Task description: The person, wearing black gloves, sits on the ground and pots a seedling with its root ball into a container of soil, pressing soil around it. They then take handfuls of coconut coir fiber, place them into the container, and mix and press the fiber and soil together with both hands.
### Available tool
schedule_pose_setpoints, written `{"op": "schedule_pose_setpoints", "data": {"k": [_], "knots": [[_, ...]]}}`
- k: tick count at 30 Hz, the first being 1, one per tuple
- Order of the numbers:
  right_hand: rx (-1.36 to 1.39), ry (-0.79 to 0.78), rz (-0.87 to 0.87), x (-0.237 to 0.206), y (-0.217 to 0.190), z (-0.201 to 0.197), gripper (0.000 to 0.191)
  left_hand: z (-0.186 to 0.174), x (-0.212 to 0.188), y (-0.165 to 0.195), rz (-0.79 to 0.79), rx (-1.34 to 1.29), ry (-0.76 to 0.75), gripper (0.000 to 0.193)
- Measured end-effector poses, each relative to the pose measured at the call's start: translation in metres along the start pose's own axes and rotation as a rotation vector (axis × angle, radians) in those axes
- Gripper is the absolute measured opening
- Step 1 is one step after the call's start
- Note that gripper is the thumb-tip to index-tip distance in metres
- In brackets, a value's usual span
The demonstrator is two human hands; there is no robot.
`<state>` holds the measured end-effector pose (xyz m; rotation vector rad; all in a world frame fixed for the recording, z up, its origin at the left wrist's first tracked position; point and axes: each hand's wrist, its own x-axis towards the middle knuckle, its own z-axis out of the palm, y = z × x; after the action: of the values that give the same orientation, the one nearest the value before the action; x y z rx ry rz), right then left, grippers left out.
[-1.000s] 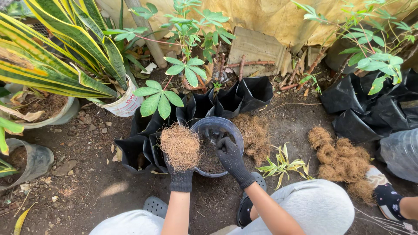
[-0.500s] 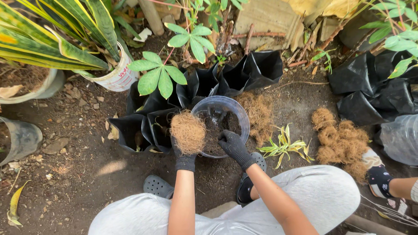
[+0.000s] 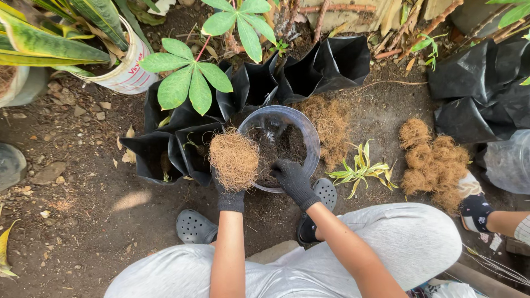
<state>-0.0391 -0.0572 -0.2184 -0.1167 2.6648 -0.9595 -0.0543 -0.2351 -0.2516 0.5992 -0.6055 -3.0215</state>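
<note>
The black-gloved fingers of the left hand (image 3: 230, 194) are curled up around a round wad of brown coconut fibre (image 3: 234, 159), gripping it from below so that the wad hides most of the fingers. The wad sits at the left rim of a clear round plastic pot (image 3: 310, 138), partly over the dark soil (image 3: 281, 150) inside it. The right hand (image 3: 292, 179), also in a black glove, rests on the near rim of the pot with its fingers bent down against the soil; whether they pinch anything cannot be told.

Just left of the pot stand open black plastic grow bags (image 3: 160, 154), and more of them (image 3: 331, 63) lie behind it. A loose mat of brown fibre (image 3: 331, 124) lies on the ground against the pot's right side. Near it lies a small uprooted plant with yellow-green leaves (image 3: 361, 168), and further right a heap of fibre balls (image 3: 433, 163). Grey perforated clogs (image 3: 194, 227) show below the hands, on bare earth, above grey-trousered knees. At the right edge is another person's foot in a dark sandal (image 3: 475, 208).
</note>
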Motion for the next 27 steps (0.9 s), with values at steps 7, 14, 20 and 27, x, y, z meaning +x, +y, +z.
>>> {"op": "schedule_pose_setpoints", "data": {"k": [7, 14, 20, 27], "knots": [[0.018, -0.003, -0.022, 0.005, 0.009, 0.005, 0.019, -0.016, 0.007, -0.009, -0.013, 0.013, 0.024, 0.05], [0.074, -0.278, 0.041, 0.024, 0.001, -0.006, 0.03, -0.003, 0.005, -0.003, -0.034, 0.014, 0.016, 0.049], [-0.199, -0.169, -0.506, 0.077, -0.008, -0.011, 0.029, 0.018, -0.001, 0.012, -0.05, 0.009, -0.013, 0.049], [-0.192, -0.483, 0.207, 0.097, -0.026, 0.022, 0.043, 0.032, -0.008, 0.026, -0.056, 0.002, -0.024, 0.048]]}}
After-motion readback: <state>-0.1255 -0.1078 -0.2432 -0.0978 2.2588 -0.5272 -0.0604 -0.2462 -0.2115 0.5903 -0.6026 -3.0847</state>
